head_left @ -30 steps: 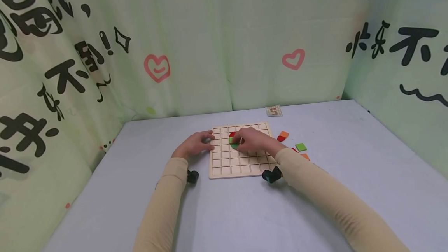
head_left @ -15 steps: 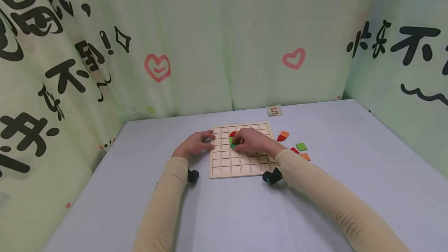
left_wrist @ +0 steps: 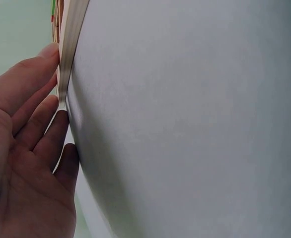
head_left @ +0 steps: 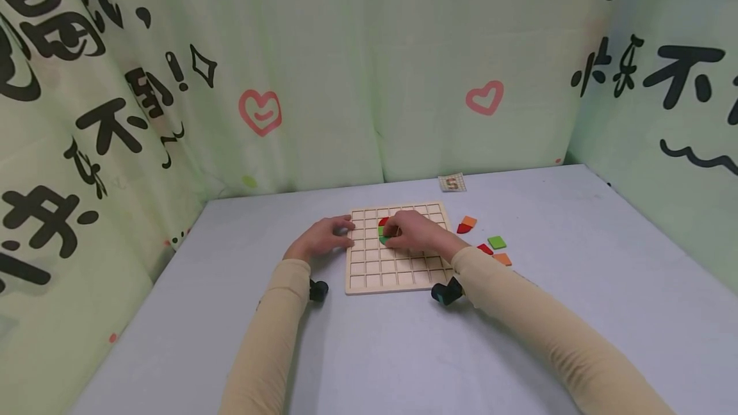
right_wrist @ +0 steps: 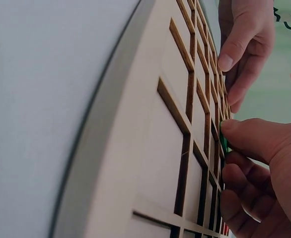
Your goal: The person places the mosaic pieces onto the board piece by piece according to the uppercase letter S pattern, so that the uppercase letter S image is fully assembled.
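Observation:
A square wooden grid board (head_left: 365, 268) lies on the table. My left hand (head_left: 319, 237) rests at its left edge, fingers loosely extended; in the left wrist view the thumb (left_wrist: 29, 74) touches the board's side. Over the middle of the board, my right hand (head_left: 419, 233) has its fingers curled and pinches a dark green piece (head_left: 382, 240) with a rounded edge. In the right wrist view the thumb (right_wrist: 252, 136) lies against that green piece (right_wrist: 223, 137). A light green piece (head_left: 380, 231) and a red piece (head_left: 383, 221) sit in the cells just beyond, partly hidden by the fingers.
Right of the board lie loose pieces: orange (head_left: 469, 221), red (head_left: 464, 228), light green (head_left: 496, 243), another red (head_left: 485, 249) and another orange (head_left: 503, 259). A small printed card (head_left: 452, 182) lies near the table's back edge. Printed curtains (head_left: 369, 69) surround the table.
The dark green piece has shifted slightly left, under the right fingertips, to line up below the light green piece. The left hand stays in place.

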### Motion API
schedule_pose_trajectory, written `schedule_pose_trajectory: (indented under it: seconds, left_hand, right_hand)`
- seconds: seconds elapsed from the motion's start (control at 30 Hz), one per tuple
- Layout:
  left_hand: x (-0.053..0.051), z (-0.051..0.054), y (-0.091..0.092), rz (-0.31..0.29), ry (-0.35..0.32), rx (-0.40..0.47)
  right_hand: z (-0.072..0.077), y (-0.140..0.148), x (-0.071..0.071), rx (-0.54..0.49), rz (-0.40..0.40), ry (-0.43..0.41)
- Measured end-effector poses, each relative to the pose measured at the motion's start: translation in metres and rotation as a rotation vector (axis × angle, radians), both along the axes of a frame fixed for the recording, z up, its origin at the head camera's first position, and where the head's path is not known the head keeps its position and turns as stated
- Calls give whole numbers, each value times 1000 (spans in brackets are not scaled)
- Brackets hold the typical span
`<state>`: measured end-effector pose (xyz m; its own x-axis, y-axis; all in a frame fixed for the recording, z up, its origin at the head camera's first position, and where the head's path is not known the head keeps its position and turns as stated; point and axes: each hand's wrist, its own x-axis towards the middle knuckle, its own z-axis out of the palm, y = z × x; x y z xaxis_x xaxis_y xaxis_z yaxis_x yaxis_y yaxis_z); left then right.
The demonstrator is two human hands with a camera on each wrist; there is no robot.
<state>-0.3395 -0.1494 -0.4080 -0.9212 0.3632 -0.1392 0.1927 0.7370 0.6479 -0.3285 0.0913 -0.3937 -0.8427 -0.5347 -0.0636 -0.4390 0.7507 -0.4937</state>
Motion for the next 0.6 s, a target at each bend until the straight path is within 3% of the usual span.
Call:
schedule_pose_trajectory:
  seconds: [0.6]
  left_hand:
    - [2,1,1,4,0,0]
  right_hand:
    - [-4,0,-1,-10,-13,16]
